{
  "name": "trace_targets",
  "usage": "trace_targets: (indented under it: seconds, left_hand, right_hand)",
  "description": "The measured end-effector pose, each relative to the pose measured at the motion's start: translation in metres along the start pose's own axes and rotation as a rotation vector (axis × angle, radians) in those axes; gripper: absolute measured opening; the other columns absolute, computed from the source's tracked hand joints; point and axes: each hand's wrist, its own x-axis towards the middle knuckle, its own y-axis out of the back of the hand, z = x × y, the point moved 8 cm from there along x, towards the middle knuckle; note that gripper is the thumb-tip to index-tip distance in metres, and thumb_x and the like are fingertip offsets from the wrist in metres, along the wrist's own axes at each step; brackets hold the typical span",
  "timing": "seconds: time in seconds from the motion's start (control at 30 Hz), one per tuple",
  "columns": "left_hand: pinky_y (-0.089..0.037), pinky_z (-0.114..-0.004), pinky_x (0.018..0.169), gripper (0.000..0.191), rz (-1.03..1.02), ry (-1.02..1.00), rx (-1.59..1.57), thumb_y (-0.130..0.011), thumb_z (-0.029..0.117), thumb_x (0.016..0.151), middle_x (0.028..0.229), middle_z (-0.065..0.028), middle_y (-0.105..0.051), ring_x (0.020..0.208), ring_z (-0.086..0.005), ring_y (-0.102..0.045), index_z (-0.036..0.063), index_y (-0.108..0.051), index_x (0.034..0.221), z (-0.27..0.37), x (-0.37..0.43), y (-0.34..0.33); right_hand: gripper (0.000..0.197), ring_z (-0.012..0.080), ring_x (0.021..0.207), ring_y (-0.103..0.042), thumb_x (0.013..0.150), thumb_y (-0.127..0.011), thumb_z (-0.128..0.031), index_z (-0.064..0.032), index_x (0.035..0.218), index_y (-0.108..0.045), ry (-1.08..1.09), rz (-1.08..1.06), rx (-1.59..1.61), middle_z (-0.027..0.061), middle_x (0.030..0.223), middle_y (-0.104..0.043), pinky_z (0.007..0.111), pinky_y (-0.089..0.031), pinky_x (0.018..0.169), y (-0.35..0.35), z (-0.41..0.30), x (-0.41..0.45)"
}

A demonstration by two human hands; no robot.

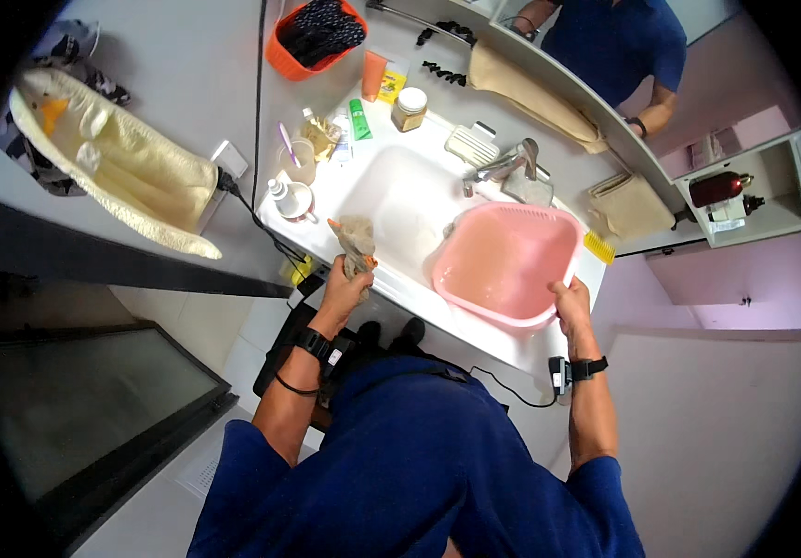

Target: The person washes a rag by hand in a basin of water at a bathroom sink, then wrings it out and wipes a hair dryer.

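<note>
My left hand (pixel 339 294) grips a crumpled, wet-looking grey-beige cloth (pixel 356 240) with orange bits on it, held at the front left rim of the white washbasin (pixel 400 178). My right hand (pixel 572 303) has hold of the near right corner of a pink plastic basin (pixel 548 240), thumb over its rim. Cloudy, brownish water seems to lie in the pink basin. It sits over the right part of the washbasin, just in front of the chrome faucet (pixel 508 164). Whether it rests on the counter or is partly lifted, I cannot tell.
Along the left stand a pump bottle (pixel 285 199), a cup with a purple toothbrush (pixel 296 160), a green tube (pixel 359 118) and a lidded jar (pixel 409 110). A soap dish (pixel 472 145) sits behind the sink. A yellow comb (pixel 599 247) lies right. Black cables (pixel 259 132) hang left.
</note>
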Motion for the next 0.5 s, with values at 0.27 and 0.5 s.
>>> trace_targets:
  seconds: [0.27, 0.5]
  left_hand:
    - [-0.050, -0.032, 0.086, 0.048, -0.020, 0.022, -0.002, -0.067, 0.006, 0.081, 0.113, -0.0106, -0.062, 0.098, -0.0177, -0.060, -0.0029, -0.049, 0.124, -0.017, 0.002, 0.007]
    - [-0.050, -0.031, 0.085, 0.047, -0.068, -0.002, -0.026, -0.067, 0.006, 0.082, 0.115, -0.0102, -0.065, 0.100, -0.0166, -0.061, -0.0026, -0.048, 0.124, -0.023, 0.002, 0.004]
  right_hand:
    - [0.032, 0.0188, 0.063, -0.061, 0.084, -0.070, -0.026, 0.0059, 0.082, -0.065, 0.300, 0.220, -0.461, 0.0133, 0.069, -0.065, 0.039, -0.048, 0.058, 0.036, -0.049, 0.001]
    - [0.042, 0.0439, 0.065, -0.061, 0.088, -0.070, -0.036, 0.0024, 0.075, -0.059, 0.526, 0.468, -0.954, 0.0256, 0.072, -0.063, 0.050, -0.046, 0.058, 0.019, -0.131, -0.033]
